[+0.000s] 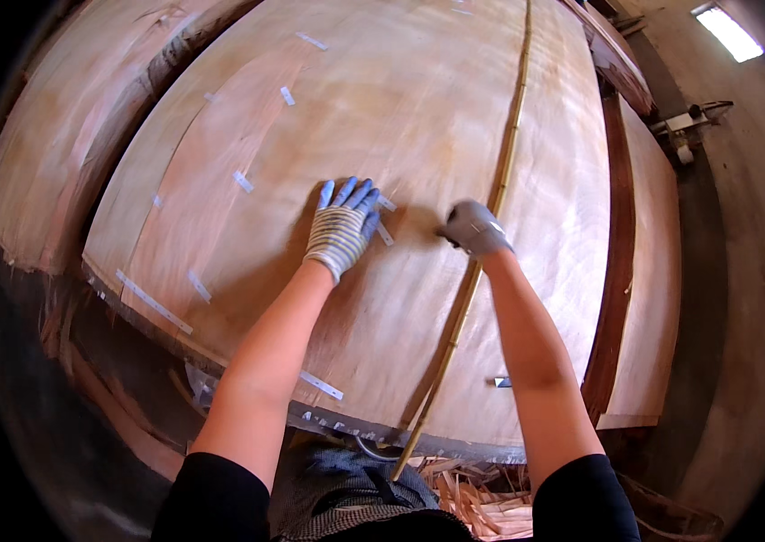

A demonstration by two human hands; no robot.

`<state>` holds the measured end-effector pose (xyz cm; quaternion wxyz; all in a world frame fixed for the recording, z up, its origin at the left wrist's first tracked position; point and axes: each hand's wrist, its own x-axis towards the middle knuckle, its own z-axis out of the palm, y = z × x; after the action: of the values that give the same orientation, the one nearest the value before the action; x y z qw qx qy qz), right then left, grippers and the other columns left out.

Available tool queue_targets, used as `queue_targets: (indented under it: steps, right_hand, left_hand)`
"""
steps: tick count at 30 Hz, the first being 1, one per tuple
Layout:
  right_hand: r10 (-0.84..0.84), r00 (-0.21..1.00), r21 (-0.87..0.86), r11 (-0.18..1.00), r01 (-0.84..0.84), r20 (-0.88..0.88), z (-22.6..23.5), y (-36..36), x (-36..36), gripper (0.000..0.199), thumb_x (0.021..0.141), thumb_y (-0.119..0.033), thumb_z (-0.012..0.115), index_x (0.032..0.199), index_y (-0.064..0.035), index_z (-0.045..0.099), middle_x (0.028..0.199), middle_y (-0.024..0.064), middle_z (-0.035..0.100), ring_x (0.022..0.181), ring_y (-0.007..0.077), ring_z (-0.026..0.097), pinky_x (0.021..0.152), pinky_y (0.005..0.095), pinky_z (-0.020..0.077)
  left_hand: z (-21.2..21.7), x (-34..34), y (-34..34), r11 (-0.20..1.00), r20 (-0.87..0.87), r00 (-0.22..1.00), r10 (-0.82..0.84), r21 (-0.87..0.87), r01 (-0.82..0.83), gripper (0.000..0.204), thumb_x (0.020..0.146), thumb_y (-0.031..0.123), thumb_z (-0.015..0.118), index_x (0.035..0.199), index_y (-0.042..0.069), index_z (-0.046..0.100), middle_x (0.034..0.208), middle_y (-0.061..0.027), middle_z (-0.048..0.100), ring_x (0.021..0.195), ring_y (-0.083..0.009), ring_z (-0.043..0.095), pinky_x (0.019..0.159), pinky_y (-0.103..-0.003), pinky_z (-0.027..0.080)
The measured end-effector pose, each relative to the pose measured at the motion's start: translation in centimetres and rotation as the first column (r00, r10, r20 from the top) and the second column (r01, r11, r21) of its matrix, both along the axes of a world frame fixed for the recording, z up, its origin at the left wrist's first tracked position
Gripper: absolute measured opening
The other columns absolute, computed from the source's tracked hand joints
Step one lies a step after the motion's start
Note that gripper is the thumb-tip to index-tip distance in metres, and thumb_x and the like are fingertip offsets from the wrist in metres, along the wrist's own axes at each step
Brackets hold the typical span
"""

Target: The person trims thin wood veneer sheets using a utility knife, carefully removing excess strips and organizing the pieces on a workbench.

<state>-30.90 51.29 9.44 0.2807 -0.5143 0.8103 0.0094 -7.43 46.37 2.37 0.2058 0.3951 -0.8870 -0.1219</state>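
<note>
Broad, pale wooden veneer sheet (391, 316) lies beneath both your hands. Your left hand (343, 224), in a striped, blue-fingered glove, rests spread; your grey-gloved right hand (475, 228) curls, pinch unclear. Probably light, flexible, split-prone: support opposite edges broadly.

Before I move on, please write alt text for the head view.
A gloved left hand is spread over a broad pale wood sheet beside white strips; the gloved right hand, curled, is near a long thin pole lying across the sheet.
</note>
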Motion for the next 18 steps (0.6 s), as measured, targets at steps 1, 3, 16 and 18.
queue_targets:
  steps: [1,3,16,18]
  right_hand:
    - [-0.068,0.996,0.033,0.997,0.067,0.051,1.9,3.3,-1.1,0.034,0.074,-0.032,0.068,0.081,0.0012,0.066,0.084,0.0222,0.065,0.081,0.0363,0.064,0.069,0.0415,0.0501]
    - [-0.106,0.994,-0.487,0.868,0.093,0.001,0.6,13.8,-4.0,0.023,0.079,-0.018,0.065,0.095,-0.0019,0.062,0.085,0.0182,0.065,0.083,0.0339,0.063,0.072,0.0389,0.0497]
    - [-0.103,0.924,-0.212,0.977,0.025,-0.368,0.9,37.7,-0.4,0.039,0.065,-0.011,0.068,0.102,-0.0085,0.058,0.100,0.0150,0.060,0.097,0.0349,0.055,0.083,0.0437,0.0454]
    - [-0.107,0.917,-0.251,0.968,0.008,-0.384,1.0,37.3,0.6,0.031,0.065,-0.007,0.066,0.095,-0.0070,0.056,0.093,0.0166,0.060,0.088,0.0351,0.057,0.069,0.0423,0.0486]
  left_hand:
    - [-0.9,0.1,-0.3,0.999,-0.097,0.995,0.022,-0.032,-0.025,0.044,0.089,0.027,0.052,0.128,0.007,0.051,0.137,-0.0110,0.047,0.129,-0.0309,0.039,0.111,-0.047,0.020]
    - [-0.7,-0.8,-0.2,0.999,-0.247,0.968,0.043,0.025,-0.038,0.048,0.089,0.029,0.052,0.130,0.004,0.048,0.135,-0.0156,0.048,0.128,-0.0322,0.041,0.111,-0.048,0.021]
    - [8.8,1.8,22.6,0.895,0.110,0.977,-0.184,0.430,0.120,0.053,0.087,0.032,0.056,0.135,0.015,0.043,0.092,-0.0185,0.060,0.078,-0.0321,0.060,0.067,-0.043,0.048]
    - [9.8,3.5,31.0,0.887,0.266,0.900,-0.347,0.404,0.223,0.065,0.085,0.036,0.058,0.142,0.017,0.034,0.094,-0.0197,0.058,0.076,-0.0324,0.060,0.065,-0.042,0.049]
